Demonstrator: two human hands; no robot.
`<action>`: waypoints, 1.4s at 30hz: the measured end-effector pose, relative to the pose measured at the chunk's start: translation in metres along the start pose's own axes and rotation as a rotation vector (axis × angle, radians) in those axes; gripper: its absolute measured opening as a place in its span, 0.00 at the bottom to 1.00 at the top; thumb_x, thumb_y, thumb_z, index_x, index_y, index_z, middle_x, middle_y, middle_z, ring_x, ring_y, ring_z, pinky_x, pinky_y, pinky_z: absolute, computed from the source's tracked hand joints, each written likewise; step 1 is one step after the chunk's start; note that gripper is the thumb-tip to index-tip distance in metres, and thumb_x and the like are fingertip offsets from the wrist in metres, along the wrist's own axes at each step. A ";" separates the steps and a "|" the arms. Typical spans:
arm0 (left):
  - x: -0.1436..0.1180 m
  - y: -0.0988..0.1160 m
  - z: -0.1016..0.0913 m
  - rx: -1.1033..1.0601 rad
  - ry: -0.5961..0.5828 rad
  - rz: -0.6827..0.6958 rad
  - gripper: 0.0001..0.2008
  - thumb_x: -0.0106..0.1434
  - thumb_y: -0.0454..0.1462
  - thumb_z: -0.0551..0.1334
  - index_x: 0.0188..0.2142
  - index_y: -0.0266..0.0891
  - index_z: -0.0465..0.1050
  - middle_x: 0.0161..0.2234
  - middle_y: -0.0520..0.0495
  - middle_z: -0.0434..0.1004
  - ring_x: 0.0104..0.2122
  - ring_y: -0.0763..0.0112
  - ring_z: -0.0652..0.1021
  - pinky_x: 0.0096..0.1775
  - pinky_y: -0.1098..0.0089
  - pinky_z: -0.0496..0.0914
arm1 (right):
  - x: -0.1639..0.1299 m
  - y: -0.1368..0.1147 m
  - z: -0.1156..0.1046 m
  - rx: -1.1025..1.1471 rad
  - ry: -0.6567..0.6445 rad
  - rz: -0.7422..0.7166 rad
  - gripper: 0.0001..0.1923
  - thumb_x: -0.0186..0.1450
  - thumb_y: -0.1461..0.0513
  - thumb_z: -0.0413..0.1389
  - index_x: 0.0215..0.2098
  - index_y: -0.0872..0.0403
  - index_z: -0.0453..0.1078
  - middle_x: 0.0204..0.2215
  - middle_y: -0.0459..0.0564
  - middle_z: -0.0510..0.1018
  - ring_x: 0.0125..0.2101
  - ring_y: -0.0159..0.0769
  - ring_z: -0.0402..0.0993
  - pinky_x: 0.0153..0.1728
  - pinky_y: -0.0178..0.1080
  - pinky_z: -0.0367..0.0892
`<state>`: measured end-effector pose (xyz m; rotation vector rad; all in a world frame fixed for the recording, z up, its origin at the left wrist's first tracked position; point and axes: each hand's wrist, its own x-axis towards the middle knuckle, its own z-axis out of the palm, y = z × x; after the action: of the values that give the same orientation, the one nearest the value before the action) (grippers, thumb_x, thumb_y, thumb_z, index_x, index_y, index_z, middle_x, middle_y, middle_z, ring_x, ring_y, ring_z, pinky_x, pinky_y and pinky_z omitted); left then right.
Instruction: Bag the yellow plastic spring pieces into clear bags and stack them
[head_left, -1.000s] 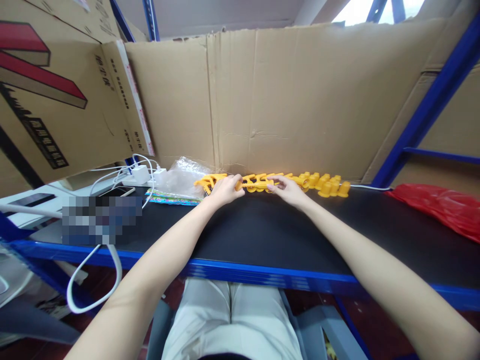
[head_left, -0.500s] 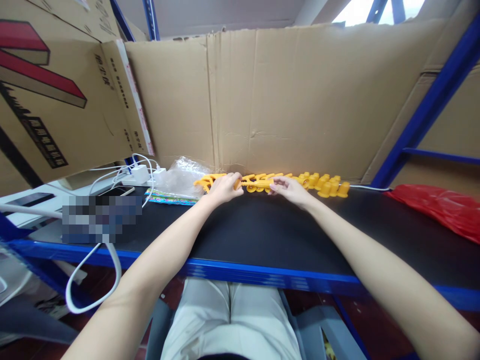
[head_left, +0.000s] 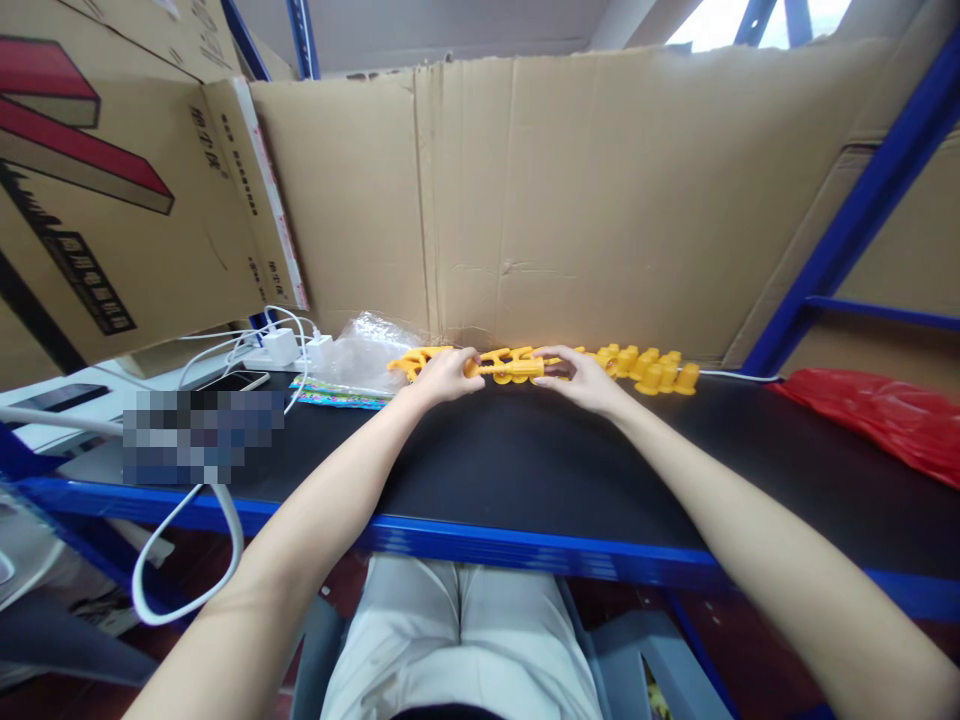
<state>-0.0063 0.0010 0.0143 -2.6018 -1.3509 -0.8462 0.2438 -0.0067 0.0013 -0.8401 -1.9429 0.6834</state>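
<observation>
Cardboard (head_left: pixel 637 220) behind surface (head_left: pixel 517 470). Left hand (head_left: pixel 447 376) grips yellow piece (head_left: pixel 523 369); right hand (head_left: pixel 589 381), fingers parted, at right end. Likely adjusting step; next calls for steady left grip.

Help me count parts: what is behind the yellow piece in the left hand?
More yellow openwork pieces show behind it, with the cardboard sheet beyond. What the held yellow piece and left hand cover cannot be seen.

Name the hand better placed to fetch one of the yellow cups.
Likely the right hand: it looks open and sits nearer the yellow cups, while the left hand grips a yellow piece.
</observation>
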 end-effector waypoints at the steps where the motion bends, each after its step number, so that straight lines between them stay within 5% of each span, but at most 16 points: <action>1: 0.000 0.001 -0.001 0.004 0.007 0.007 0.12 0.50 0.38 0.58 0.36 0.39 0.69 0.24 0.52 0.69 0.25 0.72 0.69 0.27 0.73 0.59 | 0.000 0.000 0.000 0.000 0.009 0.010 0.23 0.51 0.56 0.60 0.44 0.53 0.65 0.46 0.54 0.70 0.39 0.37 0.72 0.44 0.44 0.66; 10: -0.005 0.012 -0.008 0.104 0.102 0.071 0.12 0.51 0.36 0.56 0.38 0.40 0.66 0.33 0.47 0.71 0.32 0.68 0.72 0.33 0.71 0.63 | -0.002 -0.019 0.003 0.073 0.049 0.225 0.21 0.52 0.47 0.57 0.30 0.57 0.68 0.23 0.50 0.75 0.26 0.35 0.73 0.36 0.40 0.68; 15: -0.006 0.015 -0.006 0.151 0.102 0.058 0.13 0.52 0.37 0.57 0.40 0.39 0.65 0.35 0.45 0.71 0.33 0.66 0.73 0.35 0.69 0.64 | -0.002 -0.021 0.004 0.189 -0.008 0.338 0.25 0.55 0.43 0.52 0.22 0.57 0.65 0.20 0.50 0.74 0.17 0.30 0.69 0.24 0.35 0.66; 25: -0.005 0.016 -0.001 0.118 0.157 0.047 0.12 0.53 0.37 0.56 0.38 0.39 0.66 0.32 0.46 0.72 0.31 0.68 0.73 0.32 0.71 0.63 | -0.001 -0.032 0.009 0.201 0.013 0.381 0.26 0.58 0.42 0.46 0.26 0.56 0.64 0.13 0.48 0.70 0.11 0.28 0.63 0.14 0.33 0.57; 28: -0.004 0.013 0.001 0.051 0.143 0.022 0.12 0.51 0.37 0.57 0.37 0.39 0.67 0.29 0.48 0.72 0.29 0.69 0.72 0.31 0.72 0.62 | 0.000 -0.025 0.011 0.104 0.064 0.344 0.24 0.59 0.44 0.47 0.30 0.57 0.65 0.19 0.51 0.73 0.14 0.30 0.67 0.18 0.34 0.62; 33: -0.002 0.006 0.002 -0.037 0.093 -0.029 0.11 0.49 0.37 0.58 0.34 0.39 0.70 0.22 0.53 0.68 0.23 0.72 0.69 0.26 0.74 0.59 | 0.000 -0.007 0.012 -0.054 0.069 0.033 0.24 0.54 0.51 0.58 0.44 0.53 0.61 0.36 0.50 0.73 0.26 0.32 0.72 0.31 0.38 0.68; 42: -0.003 0.013 -0.002 -0.009 0.158 0.033 0.10 0.49 0.36 0.57 0.34 0.39 0.69 0.24 0.52 0.70 0.24 0.73 0.68 0.28 0.73 0.60 | -0.005 -0.022 0.008 -0.067 0.041 0.091 0.17 0.55 0.49 0.55 0.30 0.54 0.63 0.23 0.47 0.72 0.19 0.32 0.70 0.25 0.38 0.66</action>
<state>0.0018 -0.0095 0.0162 -2.4961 -1.2615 -1.0305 0.2326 -0.0249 0.0113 -0.9812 -1.9090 0.6526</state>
